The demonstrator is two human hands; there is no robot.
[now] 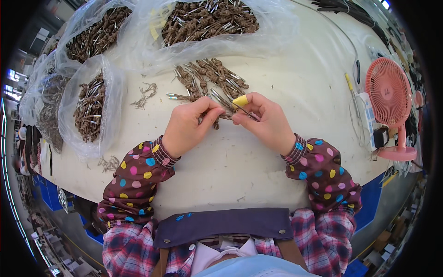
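Observation:
My left hand [193, 123] is closed, thumb and forefinger pinching a brown cord [224, 116]. My right hand [265, 121] is curled around a slim, dark metal tool [249, 113] that looks like thread snips, its narrow blades slanting up and left. Its fingertips also meet the brown cord, close to my left fingertips. Yellow tape [240, 100] wraps the right forefinger. Just beyond both hands lie several knotted bundles of brown cord [188, 79] with shiny metal tips. Fingers partly hide where the cord and blades meet.
Clear plastic bags [150, 48] full of knotted cords stand at the far left and back. Loose thread scraps [144, 94] lie on the pale table [230, 180]. At the right are a pink fan [388, 94], a power strip [368, 117] and a yellow-handled tool [349, 82].

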